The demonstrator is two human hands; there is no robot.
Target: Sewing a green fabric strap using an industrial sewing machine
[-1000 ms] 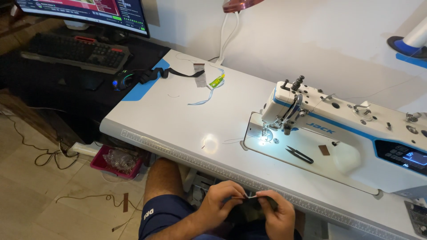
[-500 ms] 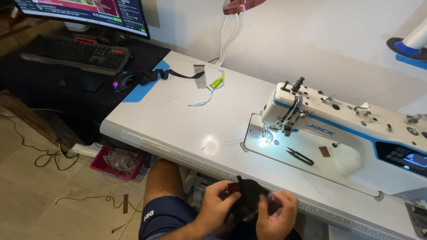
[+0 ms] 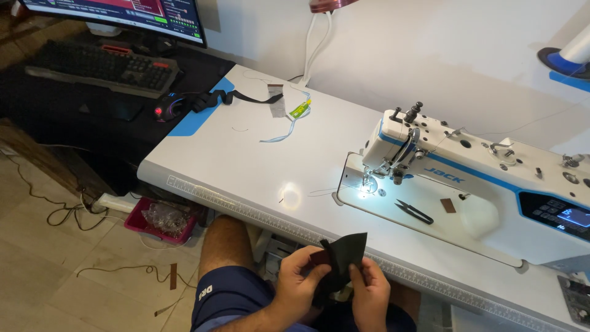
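Over my lap, below the front edge of the white table [image 3: 246, 160], both hands hold a small piece of dark fabric [image 3: 344, 258]. My left hand [image 3: 301, 283] grips its left side with the thumb on top. My right hand [image 3: 370, 295] pinches its lower right edge. The fabric stands up between the hands, its upper corner pointing toward the table. A white industrial sewing machine [image 3: 479, 178] sits on the right of the table, its needle area [image 3: 369, 181] lit by a small lamp.
Black thread snips [image 3: 415, 212] and a small brown patch [image 3: 448, 205] lie on the machine bed. A black strap [image 3: 236, 96], white cord and a green tag [image 3: 298, 110] lie at the table's far left. A keyboard [image 3: 98, 64] and monitor stand on the dark desk. A pink tray [image 3: 161, 218] sits on the floor.
The fabric, held low and bunched between both hands a second ago, has been opened out and raised so it stands upright. My hands stay over my lap.
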